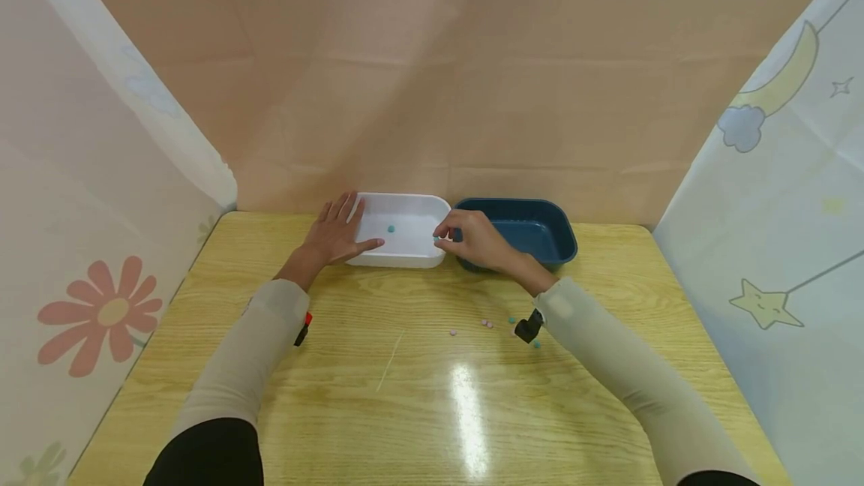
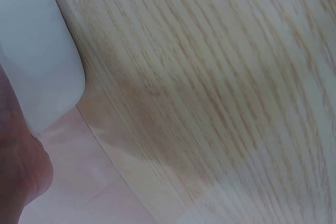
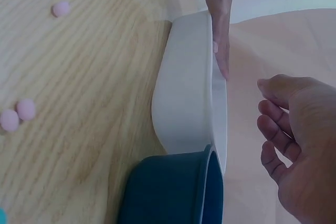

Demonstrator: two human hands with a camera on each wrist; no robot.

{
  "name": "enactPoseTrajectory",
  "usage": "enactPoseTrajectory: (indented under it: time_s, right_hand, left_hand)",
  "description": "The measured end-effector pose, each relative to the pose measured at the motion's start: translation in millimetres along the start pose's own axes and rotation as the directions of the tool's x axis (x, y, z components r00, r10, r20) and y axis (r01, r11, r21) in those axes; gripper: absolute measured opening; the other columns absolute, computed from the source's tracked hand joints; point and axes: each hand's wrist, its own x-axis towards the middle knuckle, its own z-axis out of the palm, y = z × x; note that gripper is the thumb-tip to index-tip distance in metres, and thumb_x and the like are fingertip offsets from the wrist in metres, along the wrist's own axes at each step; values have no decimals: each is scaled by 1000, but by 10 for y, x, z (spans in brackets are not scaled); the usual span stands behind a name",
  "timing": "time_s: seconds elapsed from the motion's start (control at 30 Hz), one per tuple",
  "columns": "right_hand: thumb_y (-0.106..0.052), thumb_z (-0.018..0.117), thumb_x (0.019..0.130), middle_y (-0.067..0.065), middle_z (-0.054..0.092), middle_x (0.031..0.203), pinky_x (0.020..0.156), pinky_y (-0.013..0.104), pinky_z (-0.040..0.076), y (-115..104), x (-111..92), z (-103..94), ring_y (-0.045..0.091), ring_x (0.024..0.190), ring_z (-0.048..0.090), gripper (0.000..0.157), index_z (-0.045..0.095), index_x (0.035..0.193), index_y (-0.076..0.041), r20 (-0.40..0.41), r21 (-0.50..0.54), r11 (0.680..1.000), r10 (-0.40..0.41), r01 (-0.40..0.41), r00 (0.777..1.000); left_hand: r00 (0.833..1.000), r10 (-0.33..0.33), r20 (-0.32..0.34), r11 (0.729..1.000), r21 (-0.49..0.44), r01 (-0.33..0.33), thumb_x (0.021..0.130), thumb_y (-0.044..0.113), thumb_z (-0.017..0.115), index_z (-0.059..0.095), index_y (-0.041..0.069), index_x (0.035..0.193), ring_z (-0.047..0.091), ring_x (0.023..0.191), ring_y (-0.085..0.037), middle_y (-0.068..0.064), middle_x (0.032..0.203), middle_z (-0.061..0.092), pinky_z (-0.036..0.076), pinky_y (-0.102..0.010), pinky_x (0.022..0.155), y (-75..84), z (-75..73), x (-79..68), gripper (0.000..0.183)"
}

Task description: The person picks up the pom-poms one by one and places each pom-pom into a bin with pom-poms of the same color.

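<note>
My left hand (image 1: 332, 235) lies with spread fingers over the left end of a white plastic basin (image 1: 405, 257), thumb along its near rim. Inside that basin is one small teal bead (image 1: 391, 229). Above the basin's right end, my right hand (image 1: 475, 238) pinches another teal bead (image 1: 436, 239) between thumb and fingertips. From the right wrist view, the right hand (image 3: 310, 135) shows curled fingers beyond the white basin (image 3: 184, 77), and the pinched bead is hidden there. The left wrist view catches only part of the left hand (image 2: 23, 166) against the white wall.
A dark blue basin (image 1: 560, 246) stands right beside the white one, partly behind the right hand. On the wooden table (image 1: 351, 396) nearer me lie loose pink beads (image 1: 453, 333) and teal beads (image 1: 536, 344). A tan backdrop (image 1: 432, 96) rises behind the basins.
</note>
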Motion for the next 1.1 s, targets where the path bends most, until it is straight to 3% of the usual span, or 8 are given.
enactPoseTrajectory:
  time_s: [0.17,0.43,0.77,1.1]
  right_hand:
    - [-10,83,93,8,75,93,70,34,56,53,45,-7,19,80,68,11,81,101,-4,1,-16,1000,21,-21,1000]
    - [-11,82,94,9,77,93,73,37,54,149,137,-21,27,82,70,12,81,102,-2,2,-10,995,100,-100,995]
    - [-14,80,96,9,76,97,73,37,53,166,217,-13,21,83,66,12,81,104,-4,24,-37,985,171,-170,985]
    - [-14,77,98,11,76,102,73,39,55,246,283,40,23,86,67,14,80,106,-3,30,3,973,229,-229,973]
  left_hand:
    - [1000,6,2,1000,7,-6,100,77,39,-1,4,170,-7,164,-37,-18,177,-11,-1,-56,131,4,-2,-1,108]
    - [1000,4,4,1000,19,-4,101,77,39,-2,5,170,-8,164,-36,-17,177,-12,-3,-55,131,9,5,1,108]
    - [1000,2,1,1000,21,-2,100,78,37,-3,5,170,-9,164,-36,-17,177,-13,-3,-56,131,-24,15,4,108]
    - [1000,-2,8,1000,9,2,100,79,37,-2,5,170,-10,164,-35,-16,177,-14,-4,-55,131,-6,13,-1,109]
